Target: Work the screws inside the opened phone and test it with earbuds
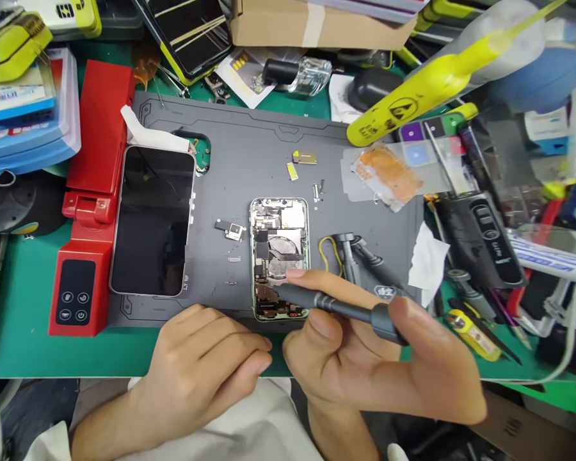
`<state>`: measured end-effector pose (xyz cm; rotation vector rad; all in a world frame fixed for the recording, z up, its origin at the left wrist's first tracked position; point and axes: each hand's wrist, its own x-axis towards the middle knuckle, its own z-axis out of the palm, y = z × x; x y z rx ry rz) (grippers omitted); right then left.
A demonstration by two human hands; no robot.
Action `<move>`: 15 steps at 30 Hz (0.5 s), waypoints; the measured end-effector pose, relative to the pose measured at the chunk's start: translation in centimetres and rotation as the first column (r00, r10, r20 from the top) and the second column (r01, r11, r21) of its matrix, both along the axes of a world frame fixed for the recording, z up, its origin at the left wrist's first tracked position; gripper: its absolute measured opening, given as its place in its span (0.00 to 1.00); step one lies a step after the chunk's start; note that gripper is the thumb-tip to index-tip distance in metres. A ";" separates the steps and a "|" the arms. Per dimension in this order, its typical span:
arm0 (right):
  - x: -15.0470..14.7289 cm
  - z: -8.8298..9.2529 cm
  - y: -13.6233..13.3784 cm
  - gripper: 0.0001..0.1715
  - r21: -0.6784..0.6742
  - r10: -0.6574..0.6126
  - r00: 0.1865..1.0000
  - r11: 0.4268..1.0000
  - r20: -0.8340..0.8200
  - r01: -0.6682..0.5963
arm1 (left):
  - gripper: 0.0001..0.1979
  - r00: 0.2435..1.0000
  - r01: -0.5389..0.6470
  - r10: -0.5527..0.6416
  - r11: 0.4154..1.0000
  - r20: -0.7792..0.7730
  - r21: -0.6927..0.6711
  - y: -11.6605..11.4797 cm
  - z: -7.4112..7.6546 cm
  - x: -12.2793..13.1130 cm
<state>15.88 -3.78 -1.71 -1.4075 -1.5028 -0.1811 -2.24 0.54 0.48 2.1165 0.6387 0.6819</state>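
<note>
So, nearest the camera: the left hand (pixel 208 358) is loosely curled, knuckles up, by the bench edge. Fingertips are tucked under, so can't tell if anything's in there. The right hand (pixel 388 371) is gripping a slim dark-grey screwdriver (pixel 345 309), pointed left over the lower half of an opened phone with a pale rounded frame (pixel 279 246). Can't tell if the tip's actually touching. The phone lies innards-up on a grey rectangular work mat (pixel 223 186), a little right of centre. Just left of it there's a small black-and-silver metal part (pixel 230 229). Further left, a black glass screen panel (pixel 153 218) sits right beside a red hinged device (pixel 89 243). Way at the back, a brown cardboard box (pixel 273 25).
</note>
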 end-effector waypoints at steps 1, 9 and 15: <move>0.1 0.0 0.0 0.39 0.018 0.015 1.000 1.000 0.000 -0.015 | 0.09 1.000 0.001 -0.001 1.000 -0.001 0.002 0.0 0.0 0.0; 0.4 -0.1 0.3 0.41 -0.009 0.061 0.998 0.998 -0.024 -0.061 | 0.10 1.000 0.006 -0.006 1.000 -0.016 0.026 0.2 0.1 0.1; 0.2 -0.1 0.6 0.37 0.047 0.011 0.999 0.999 0.032 -0.013 | 0.11 1.000 0.013 -0.012 0.999 -0.025 0.036 0.2 0.2 0.2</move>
